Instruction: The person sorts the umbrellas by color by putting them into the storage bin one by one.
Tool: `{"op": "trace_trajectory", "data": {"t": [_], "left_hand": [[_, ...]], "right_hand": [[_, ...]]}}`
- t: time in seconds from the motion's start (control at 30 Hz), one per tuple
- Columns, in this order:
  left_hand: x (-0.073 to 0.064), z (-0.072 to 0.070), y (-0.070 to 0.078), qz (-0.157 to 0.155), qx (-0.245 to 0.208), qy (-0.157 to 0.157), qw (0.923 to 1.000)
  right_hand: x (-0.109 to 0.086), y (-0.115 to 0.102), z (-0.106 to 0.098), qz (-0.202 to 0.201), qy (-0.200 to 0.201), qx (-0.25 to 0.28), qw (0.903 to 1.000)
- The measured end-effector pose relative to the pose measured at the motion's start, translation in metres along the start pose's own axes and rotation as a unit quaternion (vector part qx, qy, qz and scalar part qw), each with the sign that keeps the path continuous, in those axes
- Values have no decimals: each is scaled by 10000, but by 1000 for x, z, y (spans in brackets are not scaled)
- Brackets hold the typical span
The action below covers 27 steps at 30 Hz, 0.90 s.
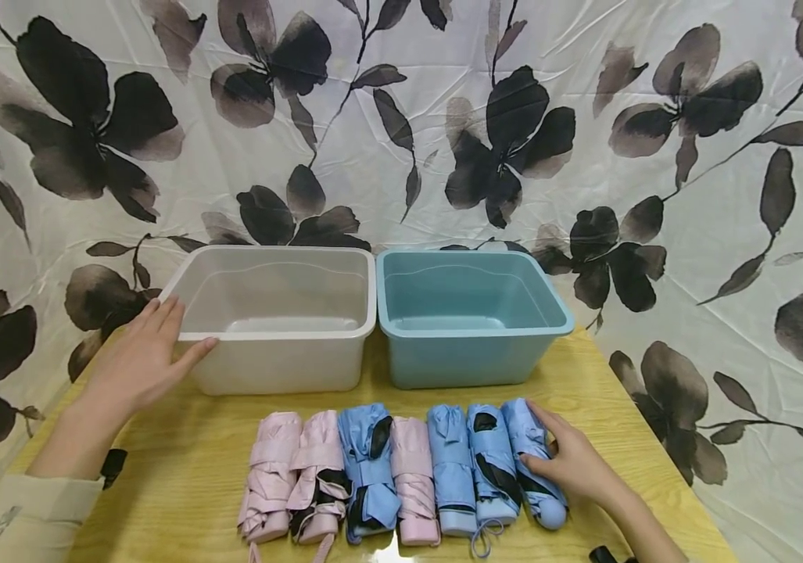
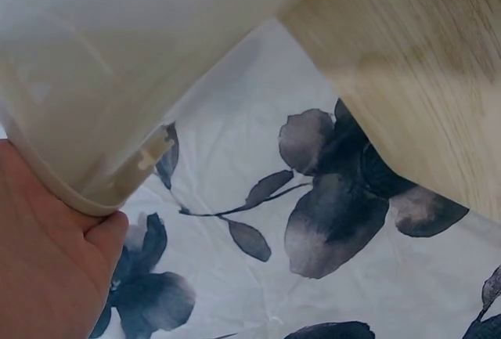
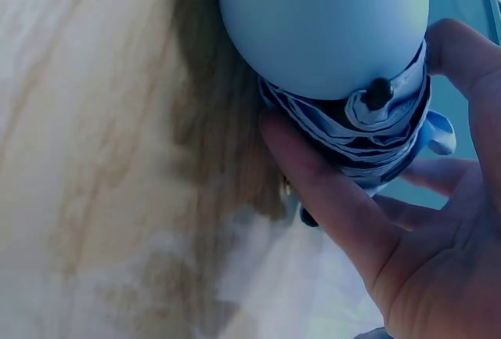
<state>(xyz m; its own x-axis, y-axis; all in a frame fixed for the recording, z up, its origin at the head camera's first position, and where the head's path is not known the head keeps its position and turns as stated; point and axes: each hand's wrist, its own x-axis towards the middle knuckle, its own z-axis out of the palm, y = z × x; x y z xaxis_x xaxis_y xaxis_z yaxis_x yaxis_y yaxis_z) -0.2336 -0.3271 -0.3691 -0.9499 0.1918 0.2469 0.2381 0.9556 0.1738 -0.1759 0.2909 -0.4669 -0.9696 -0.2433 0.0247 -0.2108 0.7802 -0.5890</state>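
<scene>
My left hand (image 1: 139,356) rests at the front left corner of the white bin (image 1: 281,365), fingers extended along the rim and thumb over the front edge. In the left wrist view, the hand (image 2: 51,253) lies against the bin's rim (image 2: 86,202). At the right end of a row of folded umbrellas, my right hand (image 1: 577,457) grips a blue umbrella (image 1: 529,438) by its sides. The right wrist view has its rounded pale handle end (image 3: 325,26) close up, with the hand's (image 3: 415,221) thumb and fingers around the wrapped fabric.
Left of the held umbrella lie more blue umbrellas (image 1: 451,461) and three pink umbrellas (image 1: 411,469), side by side on the wooden table (image 1: 183,469). A blue bin (image 1: 467,363) stands right beside the white one. Behind the bins hangs a floral cloth (image 1: 401,117).
</scene>
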Motion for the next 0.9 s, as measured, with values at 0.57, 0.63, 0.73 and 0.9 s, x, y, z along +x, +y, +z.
{"op": "trace_trajectory", "data": {"t": [0.57,0.63,0.73,0.9], "left_hand": [[-2,2,1,-79,-130,22,9999],[-1,3,2,-86,-148,24,9999],[-1,3,2,-92,-152,26,9998],[-2,3,1,-104,-121,20,9999]], "right_hand": [[-23,-3,-2,431,785,1052,9904],[-25,-5,-2,322,1036,1050,9885],[-28,-9,-2,115,1366,1105,9844],[-30,-20,-5,-133,1675,1610,9725]]}}
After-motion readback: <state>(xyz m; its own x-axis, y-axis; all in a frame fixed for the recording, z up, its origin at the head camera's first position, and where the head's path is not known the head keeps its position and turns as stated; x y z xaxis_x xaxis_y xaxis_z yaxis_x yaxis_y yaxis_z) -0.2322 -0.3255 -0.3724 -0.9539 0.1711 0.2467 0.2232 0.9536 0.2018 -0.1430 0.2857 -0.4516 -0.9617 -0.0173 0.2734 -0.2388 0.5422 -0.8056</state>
